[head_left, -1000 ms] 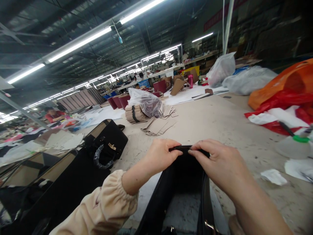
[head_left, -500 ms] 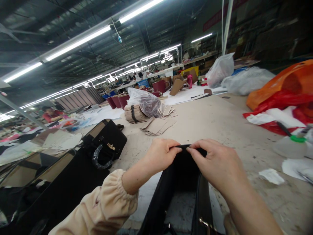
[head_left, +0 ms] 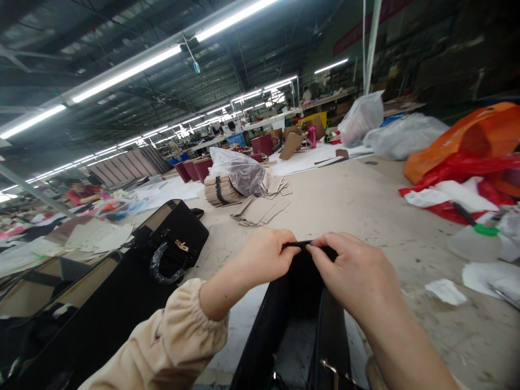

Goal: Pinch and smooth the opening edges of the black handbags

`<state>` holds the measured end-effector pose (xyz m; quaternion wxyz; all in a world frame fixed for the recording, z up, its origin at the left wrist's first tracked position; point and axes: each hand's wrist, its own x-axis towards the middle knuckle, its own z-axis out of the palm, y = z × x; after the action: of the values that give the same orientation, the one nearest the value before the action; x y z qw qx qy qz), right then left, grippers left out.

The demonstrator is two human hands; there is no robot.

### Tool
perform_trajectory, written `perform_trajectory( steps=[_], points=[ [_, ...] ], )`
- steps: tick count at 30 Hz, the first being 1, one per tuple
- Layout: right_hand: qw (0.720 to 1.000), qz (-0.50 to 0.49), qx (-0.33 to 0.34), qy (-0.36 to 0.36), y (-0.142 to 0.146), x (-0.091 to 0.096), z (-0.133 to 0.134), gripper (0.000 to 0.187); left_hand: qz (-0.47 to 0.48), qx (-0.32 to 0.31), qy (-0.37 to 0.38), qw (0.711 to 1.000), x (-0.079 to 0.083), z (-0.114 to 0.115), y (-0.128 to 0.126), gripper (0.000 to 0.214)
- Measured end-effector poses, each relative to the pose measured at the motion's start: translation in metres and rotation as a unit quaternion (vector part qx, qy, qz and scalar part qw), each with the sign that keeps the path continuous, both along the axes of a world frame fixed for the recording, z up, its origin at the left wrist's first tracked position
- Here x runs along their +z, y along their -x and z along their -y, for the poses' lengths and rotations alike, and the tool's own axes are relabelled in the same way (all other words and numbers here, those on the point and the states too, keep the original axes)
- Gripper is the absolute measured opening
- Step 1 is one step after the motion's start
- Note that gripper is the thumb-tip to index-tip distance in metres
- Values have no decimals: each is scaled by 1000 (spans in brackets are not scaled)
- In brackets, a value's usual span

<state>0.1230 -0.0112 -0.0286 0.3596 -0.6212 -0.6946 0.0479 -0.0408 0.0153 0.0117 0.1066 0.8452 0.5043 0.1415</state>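
Note:
In front of me a black handbag [head_left: 260, 330] stands on the table with its top open. Part of its inside shows, along with gold-coloured metal fittings low in the view. My left hand [head_left: 270, 253] pinches the far top edge of the bag between thumb and fingers. Close beside it, my right hand [head_left: 351, 262] pinches the same edge, with a small gap between the two thumbs. The bag's near end runs out of the picture at the bottom.
At left stands another black handbag [head_left: 195, 230] with a plastic-wrapped handle, among more black bags. Bundled card pieces [head_left: 219, 190] lie ahead. On the right are an orange bag [head_left: 459, 138], a green-capped bottle [head_left: 477, 244] and white scraps [head_left: 446, 291]. A person [head_left: 83, 192] sits far left.
Both hands keep their pinch on the bag's edge, with little movement. The whole view has shifted slightly, so the surroundings sit a little further left.

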Motion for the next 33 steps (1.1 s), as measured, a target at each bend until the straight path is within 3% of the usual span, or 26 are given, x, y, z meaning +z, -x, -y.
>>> perform_trajectory(
  steps=[6,9,12,20,26,33],
  points=[
    [998,-47,37,9,-9,1,-3,11,-13,-16,21,1000,7,-6,-9,17],
    [992,-103,57,48,-19,3,-5,32,5,-16,46,999,6,-6,-10,18],
    [986,-132,79,56,-27,3,-5,39,29,-18,55,998,4,-6,-9,18],
    [992,-98,73,21,-29,-2,-6,23,37,-16,72,997,-1,-6,-11,20],
    [995,-84,57,12,-30,-4,-7,22,26,-51,71,996,3,-5,-12,20],
    [996,-66,58,4,-29,-5,-7,25,18,-39,71,997,9,-6,-21,24]
  ],
)
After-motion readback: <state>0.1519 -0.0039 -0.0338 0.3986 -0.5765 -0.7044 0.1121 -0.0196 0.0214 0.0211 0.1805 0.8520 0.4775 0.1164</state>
